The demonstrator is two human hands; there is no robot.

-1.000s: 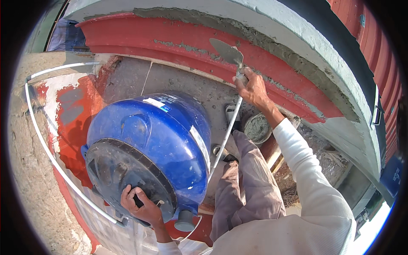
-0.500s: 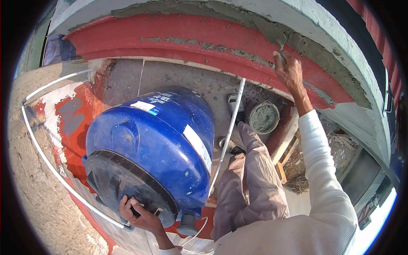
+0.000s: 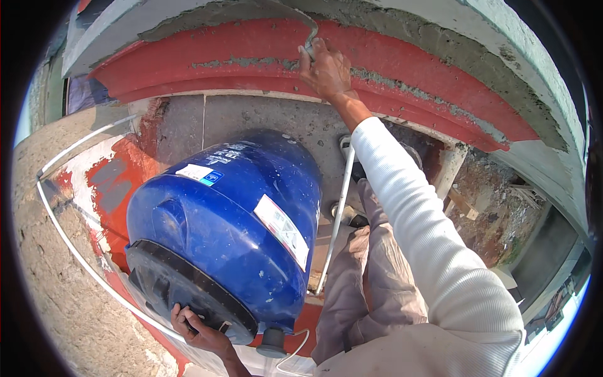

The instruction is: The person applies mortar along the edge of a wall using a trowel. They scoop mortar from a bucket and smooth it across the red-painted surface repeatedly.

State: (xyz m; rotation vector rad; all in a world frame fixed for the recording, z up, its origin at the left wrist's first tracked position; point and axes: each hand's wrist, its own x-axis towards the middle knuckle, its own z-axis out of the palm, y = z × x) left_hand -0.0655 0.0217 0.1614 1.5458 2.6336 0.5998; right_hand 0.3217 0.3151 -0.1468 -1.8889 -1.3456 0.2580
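Right hand [image 3: 326,69] at red moulding [image 3: 188,66]; blue tank [image 3: 232,226] crowds left hand [image 3: 198,330].

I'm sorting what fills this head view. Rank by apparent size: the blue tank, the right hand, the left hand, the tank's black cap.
1. blue tank, largest by far.
2. right hand.
3. left hand, partly hidden under the tank, so its rank against the right hand is unsure.
4. black cap, smallest.

Right hand [image 3: 326,69] presses trowel [image 3: 301,25] on red ledge [image 3: 207,63]; left hand [image 3: 198,327] grips blue tank [image 3: 232,220].
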